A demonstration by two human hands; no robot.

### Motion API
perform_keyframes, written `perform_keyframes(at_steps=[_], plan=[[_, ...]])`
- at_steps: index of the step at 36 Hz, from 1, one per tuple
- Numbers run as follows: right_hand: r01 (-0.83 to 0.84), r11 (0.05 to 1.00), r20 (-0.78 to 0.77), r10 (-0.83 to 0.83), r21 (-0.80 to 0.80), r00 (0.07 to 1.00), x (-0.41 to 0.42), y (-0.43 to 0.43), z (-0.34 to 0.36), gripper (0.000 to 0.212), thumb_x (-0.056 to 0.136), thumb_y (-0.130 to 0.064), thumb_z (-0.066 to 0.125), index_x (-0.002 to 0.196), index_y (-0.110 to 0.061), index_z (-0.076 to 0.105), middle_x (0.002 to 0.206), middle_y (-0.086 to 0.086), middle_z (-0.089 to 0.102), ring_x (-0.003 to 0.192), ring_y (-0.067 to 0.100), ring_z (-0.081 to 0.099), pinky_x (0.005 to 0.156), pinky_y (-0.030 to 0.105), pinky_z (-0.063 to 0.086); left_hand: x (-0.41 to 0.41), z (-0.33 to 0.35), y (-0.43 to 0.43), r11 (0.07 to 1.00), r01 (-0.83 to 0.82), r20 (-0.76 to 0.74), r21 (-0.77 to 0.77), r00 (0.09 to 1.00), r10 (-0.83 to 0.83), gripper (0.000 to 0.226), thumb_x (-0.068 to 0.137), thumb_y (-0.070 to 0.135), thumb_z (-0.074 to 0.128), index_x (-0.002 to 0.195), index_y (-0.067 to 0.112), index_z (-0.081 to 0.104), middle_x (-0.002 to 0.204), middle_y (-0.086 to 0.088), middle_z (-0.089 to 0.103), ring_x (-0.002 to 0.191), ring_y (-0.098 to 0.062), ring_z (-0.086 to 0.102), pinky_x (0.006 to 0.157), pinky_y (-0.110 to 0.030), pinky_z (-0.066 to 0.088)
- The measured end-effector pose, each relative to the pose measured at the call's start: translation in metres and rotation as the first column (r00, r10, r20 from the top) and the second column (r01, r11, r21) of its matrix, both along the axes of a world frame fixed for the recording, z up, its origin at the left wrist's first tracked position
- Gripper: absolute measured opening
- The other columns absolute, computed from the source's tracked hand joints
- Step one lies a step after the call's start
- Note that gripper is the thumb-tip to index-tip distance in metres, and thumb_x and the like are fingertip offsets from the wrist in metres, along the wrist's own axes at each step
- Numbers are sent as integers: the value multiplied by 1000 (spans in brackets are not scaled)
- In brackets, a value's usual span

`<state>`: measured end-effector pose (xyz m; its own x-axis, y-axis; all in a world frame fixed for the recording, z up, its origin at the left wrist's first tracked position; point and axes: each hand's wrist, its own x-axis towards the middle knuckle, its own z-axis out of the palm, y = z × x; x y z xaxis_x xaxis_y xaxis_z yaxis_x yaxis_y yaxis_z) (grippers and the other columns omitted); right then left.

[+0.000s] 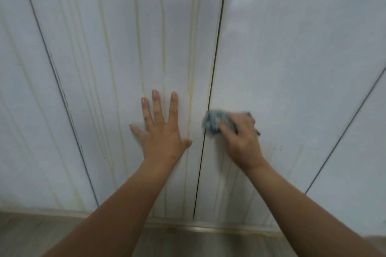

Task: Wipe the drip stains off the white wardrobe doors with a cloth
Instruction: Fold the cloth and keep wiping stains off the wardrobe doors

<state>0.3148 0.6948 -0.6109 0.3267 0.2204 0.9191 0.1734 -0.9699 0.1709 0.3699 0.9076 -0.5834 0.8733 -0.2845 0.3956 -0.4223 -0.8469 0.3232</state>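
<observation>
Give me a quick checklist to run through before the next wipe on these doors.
1. Cloth gripped: ok. The right hand curls round the cloth and holds it against the right door, at the gap.
2. Brace: ok. The left hand lies flat, fingers spread, on the left door.
3. Left door clean: not ok. Yellowish stains run down it.
4. Right door above the cloth clean: ok, it looks clear.
5. Right door below the hand clean: not ok, faint streaks show there.
6. Cloth clean enough: cannot tell, it is blurred.
</observation>
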Motion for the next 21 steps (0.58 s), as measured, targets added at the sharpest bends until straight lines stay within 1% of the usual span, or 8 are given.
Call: perform_keyframes(at_steps=[2, 5, 7, 10, 12, 15, 18, 21], plan=[[16, 990, -168, -40, -140, 985, -11, -6, -46, 20, 100, 1, 56, 114, -1, 70, 111, 22, 63, 99, 39, 59, 85, 50, 53, -4, -14, 4, 998, 23, -27, 60, 999, -22, 143, 76, 64, 79, 150, 38, -40, 152, -2, -54, 145, -35, -43, 112, -82, 8], [3, 980, -275, -59, -200, 960, -20, -10, -66, 28, 105, -4, 46, 107, -2, 74, 108, 19, 63, 96, 35, 56, 79, 48, 56, -3, -30, 11, 994, 43, -58, 101, 998, -37, 143, 78, 64, 78, 145, 38, -46, 150, -2, -57, 142, -34, -48, 111, -83, 6], [-14, 986, -223, -24, -167, 974, -18, -6, -48, 21, 103, -4, 54, 106, -1, 74, 101, 18, 63, 91, 34, 57, 76, 44, 53, 0, -32, 10, 995, 52, -75, 90, 996, -46, 144, 77, 66, 77, 143, 39, -48, 149, -3, -58, 140, -35, -50, 111, -84, 6], [32, 999, -12, -32, -16, 999, -7, 0, 2, 19, 94, 3, 67, 111, 3, 74, 101, 23, 64, 92, 36, 57, 79, 42, 47, 0, -33, 0, 998, 43, -91, 42, 995, -39, 148, 73, 68, 79, 140, 38, -50, 147, -3, -60, 140, -38, -49, 112, -83, 5], [44, 996, 123, -54, 81, 991, 1, 3, 37, 23, 91, 8, 64, 110, 3, 75, 104, 27, 64, 98, 34, 53, 81, 42, 46, 0, -36, -5, 1000, 31, -88, 2, 996, -31, 150, 71, 68, 80, 141, 38, -49, 149, -4, -58, 141, -39, -47, 111, -82, 7], [33, 988, 215, -65, 149, 974, 8, 10, 58, 24, 92, 8, 58, 107, 2, 76, 103, 27, 63, 99, 30, 49, 81, 43, 44, 0, -42, -9, 999, 32, -70, -25, 997, -33, 149, 73, 66, 80, 144, 37, -47, 151, -5, -56, 143, -40, -44, 111, -82, 9], [51, 990, 181, -75, 135, 981, 11, 12, 24, 21, 96, 3, 57, 107, 2, 76, 103, 27, 64, 97, 33, 54, 86, 42, 42, 2, -45, -10, 998, 29, -49, -51, 998, -32, 145, 75, 66, 78, 143, 39, -48, 152, -4, -55, 145, -39, -43, 111, -83, 11], [13, 1000, -15, -13, 25, 1000, 3, 12, -39, 14, 97, -5, 67, 106, 0, 76, 103, 23, 65, 95, 35, 58, 85, 43, 47, 4, -45, -11, 998, 30, -38, -55, 999, -32, 143, 75, 69, 75, 142, 39, -48, 151, -4, -55, 145, -40, -42, 110, -84, 12]])
